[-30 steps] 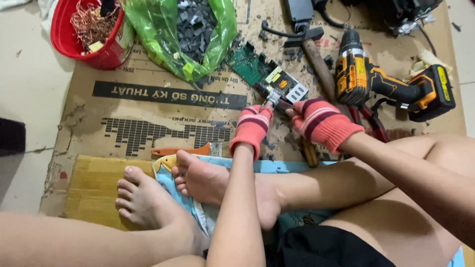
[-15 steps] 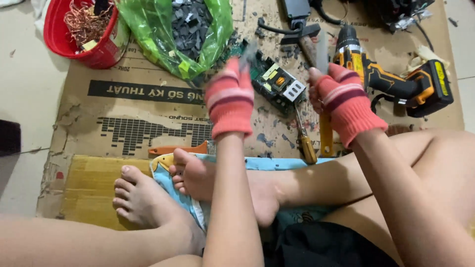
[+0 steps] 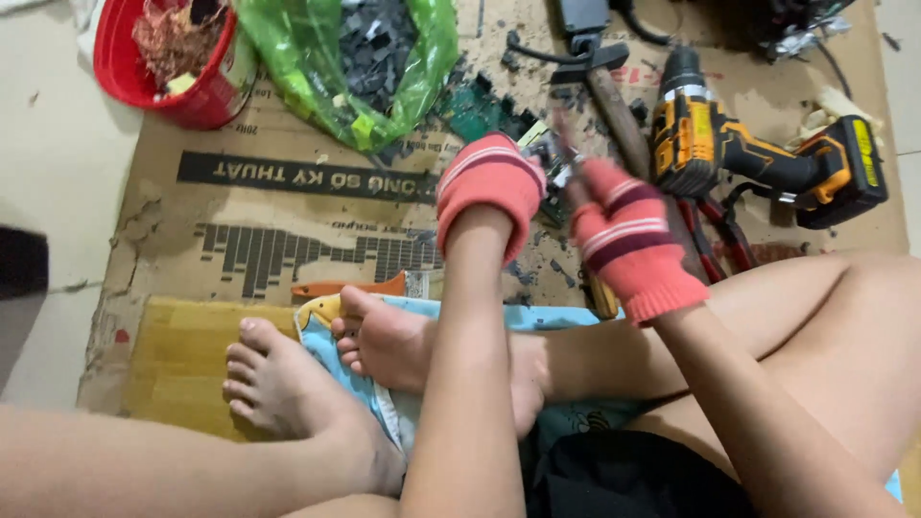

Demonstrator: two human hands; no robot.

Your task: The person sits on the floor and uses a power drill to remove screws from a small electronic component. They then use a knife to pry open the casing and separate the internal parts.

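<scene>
Both my hands wear red knitted gloves with pale stripes. My left hand (image 3: 489,192) is curled, palm down, over a green circuit board (image 3: 477,110) that lies on the cardboard, and hides most of it. My right hand (image 3: 628,235) is just to the right of it, closed around a thin metal tool (image 3: 566,158) whose blurred tip points at the board beside my left hand. A yellow-handled screwdriver (image 3: 602,299) lies under my right wrist. My bare feet rest on a blue cloth (image 3: 317,326) in front of the hands.
A yellow and black cordless drill (image 3: 739,158) lies at the right, with a wooden-handled hammer (image 3: 614,105) beside it. A green plastic bag (image 3: 317,67) of dark parts and a red bucket (image 3: 206,101) of copper wire stand at the back left. Dark scraps litter the cardboard sheet (image 3: 288,230).
Half a second ago both hands were raised above the board and apart. They have come back down and closer together over the circuit board.
</scene>
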